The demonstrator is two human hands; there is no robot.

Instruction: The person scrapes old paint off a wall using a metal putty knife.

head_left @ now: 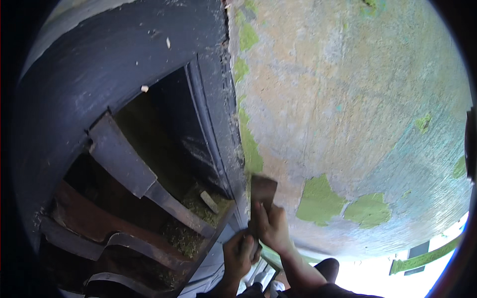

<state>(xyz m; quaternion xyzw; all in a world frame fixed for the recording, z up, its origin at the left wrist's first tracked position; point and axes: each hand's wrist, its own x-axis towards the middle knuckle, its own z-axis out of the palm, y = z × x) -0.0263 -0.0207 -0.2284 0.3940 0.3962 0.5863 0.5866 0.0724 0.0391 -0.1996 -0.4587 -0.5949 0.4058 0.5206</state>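
Observation:
A paint scraper [264,187] with a wide, dull brown blade rests against the wall at its dark-edged corner, below a strip of green paint [251,144]. My right hand [274,229] grips it just under the blade, one finger stretched along the metal. Lower down, my left hand [238,256] is wrapped round the handle, which is mostly hidden by my fingers. The wall [338,114] is bare, patchy beige and grey plaster, with a larger green paint patch [321,199] to the right of my hands.
To the left is a dark grey frame [99,79] around a deep opening with slanting slats [124,154]. Crumbled flakes [184,238] and a pale chip [209,202] lie inside on a ledge. A green rail [427,256] shows at the lower right.

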